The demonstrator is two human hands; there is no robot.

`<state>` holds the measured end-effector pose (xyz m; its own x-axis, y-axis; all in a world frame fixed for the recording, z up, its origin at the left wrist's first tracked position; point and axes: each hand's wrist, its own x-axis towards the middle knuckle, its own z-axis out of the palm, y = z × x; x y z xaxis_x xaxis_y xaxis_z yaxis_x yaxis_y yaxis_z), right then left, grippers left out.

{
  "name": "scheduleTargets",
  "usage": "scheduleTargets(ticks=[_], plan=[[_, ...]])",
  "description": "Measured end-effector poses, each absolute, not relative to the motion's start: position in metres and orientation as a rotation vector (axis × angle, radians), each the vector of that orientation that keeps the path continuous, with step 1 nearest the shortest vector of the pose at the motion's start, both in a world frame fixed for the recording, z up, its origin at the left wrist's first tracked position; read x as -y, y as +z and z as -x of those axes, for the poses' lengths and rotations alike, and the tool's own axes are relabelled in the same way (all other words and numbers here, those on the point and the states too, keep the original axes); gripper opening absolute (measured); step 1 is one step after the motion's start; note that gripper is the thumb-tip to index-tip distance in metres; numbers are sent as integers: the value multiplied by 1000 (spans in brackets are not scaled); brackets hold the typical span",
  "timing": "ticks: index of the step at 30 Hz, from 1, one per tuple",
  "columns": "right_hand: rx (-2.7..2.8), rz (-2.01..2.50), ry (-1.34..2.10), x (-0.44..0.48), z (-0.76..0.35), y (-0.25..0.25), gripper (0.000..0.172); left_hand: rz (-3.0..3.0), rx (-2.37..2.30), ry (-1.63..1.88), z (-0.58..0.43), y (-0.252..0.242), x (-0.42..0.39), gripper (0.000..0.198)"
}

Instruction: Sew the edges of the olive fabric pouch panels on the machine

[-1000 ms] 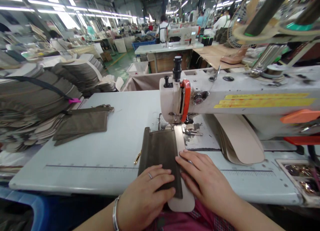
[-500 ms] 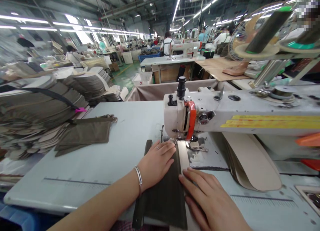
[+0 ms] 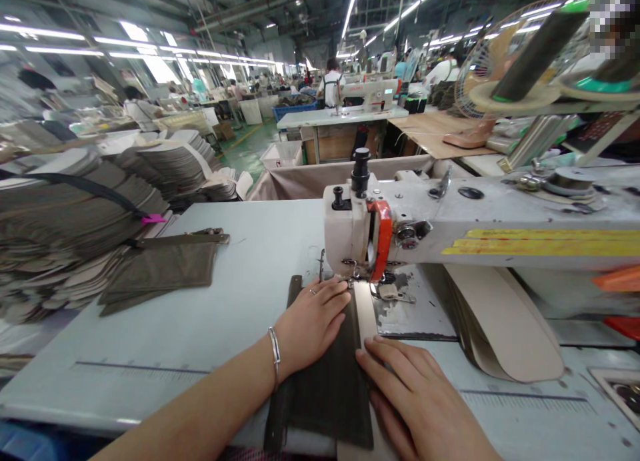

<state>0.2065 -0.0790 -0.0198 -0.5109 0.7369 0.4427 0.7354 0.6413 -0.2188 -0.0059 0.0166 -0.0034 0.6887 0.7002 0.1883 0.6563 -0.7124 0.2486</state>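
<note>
My left hand (image 3: 315,321) lies flat on a dark olive fabric panel (image 3: 330,401), its fingertips close to the presser foot of a white sewing machine (image 3: 425,214). A narrow dark strip (image 3: 280,414) runs along the panel's left side, partly under my wrist. Beneath the panel's right edge, a pale piece (image 3: 367,311) shows and reaches under the machine head. My right hand (image 3: 420,388) rests with fingers stretched out on the pale piece and the panel's right edge. The needle point and stitch line are hidden by the machine head and my left fingertips.
Dark panels (image 3: 165,268) lie on the table (image 3: 250,248) at left, beside tall stacks of cut pieces (image 3: 75,214). Rounded beige pieces (image 3: 515,328) sit under the machine arm. A thread cone (image 3: 540,54) stands at upper right. People work at tables behind.
The camera view has shifted slightly, moving the surroundings a little up and left. Both hands keep the same pose on the panel and pale piece, with hardly any visible movement.
</note>
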Motion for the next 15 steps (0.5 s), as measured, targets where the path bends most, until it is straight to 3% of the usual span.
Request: scheduleTargets(ticks=[11,15], plan=[[2338,1146,-40,83,-206,-18,33,-2762,-1093,382,7,5,-10,32],[2371,1033,-95,89,-211,-21,25,-2817,-749,416,18,8,39,34]])
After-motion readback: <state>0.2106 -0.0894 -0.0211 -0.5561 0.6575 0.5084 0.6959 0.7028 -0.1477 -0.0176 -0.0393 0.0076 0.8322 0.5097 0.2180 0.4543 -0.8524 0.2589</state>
